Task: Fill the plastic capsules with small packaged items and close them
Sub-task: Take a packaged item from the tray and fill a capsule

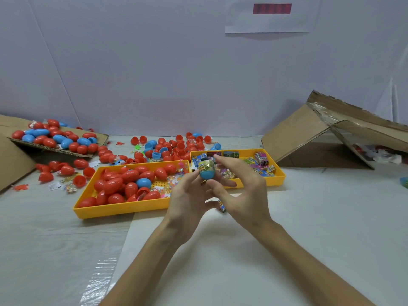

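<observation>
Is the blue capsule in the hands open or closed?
Open: a packet sticks out of the blue half, with no other half on top.
</observation>
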### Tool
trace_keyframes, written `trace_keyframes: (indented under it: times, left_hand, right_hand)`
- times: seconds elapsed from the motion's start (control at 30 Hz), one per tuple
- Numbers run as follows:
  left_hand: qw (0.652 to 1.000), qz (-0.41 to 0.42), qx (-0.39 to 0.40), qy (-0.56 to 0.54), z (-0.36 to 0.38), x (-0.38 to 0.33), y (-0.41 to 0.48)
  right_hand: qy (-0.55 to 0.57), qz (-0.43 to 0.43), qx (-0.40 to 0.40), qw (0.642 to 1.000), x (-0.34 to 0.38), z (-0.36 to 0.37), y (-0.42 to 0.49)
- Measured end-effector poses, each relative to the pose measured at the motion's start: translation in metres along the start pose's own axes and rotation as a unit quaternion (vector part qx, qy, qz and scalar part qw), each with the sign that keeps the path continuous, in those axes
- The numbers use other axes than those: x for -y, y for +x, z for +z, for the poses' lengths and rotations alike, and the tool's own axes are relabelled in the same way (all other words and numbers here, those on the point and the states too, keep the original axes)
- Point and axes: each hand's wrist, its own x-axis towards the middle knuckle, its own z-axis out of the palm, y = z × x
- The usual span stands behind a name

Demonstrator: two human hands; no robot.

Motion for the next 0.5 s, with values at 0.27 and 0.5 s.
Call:
trace_keyframes:
  times: [0.27, 0.5]
  left_hand:
    - [0.998, -0.020, -0.038, 0.042, -0.0006, 0.0008, 0.0016]
    - [0.973, 0.089, -0.158, 0.146, 0.0027, 0.0062, 0.0053]
  right_hand:
    - [0.183, 0.174, 0.062, 0.966, -0.0009, 0.0020, 0.0028]
    - [0.179, 0.166, 0.019, 0.970, -0.0064, -0.0032, 0.0085]
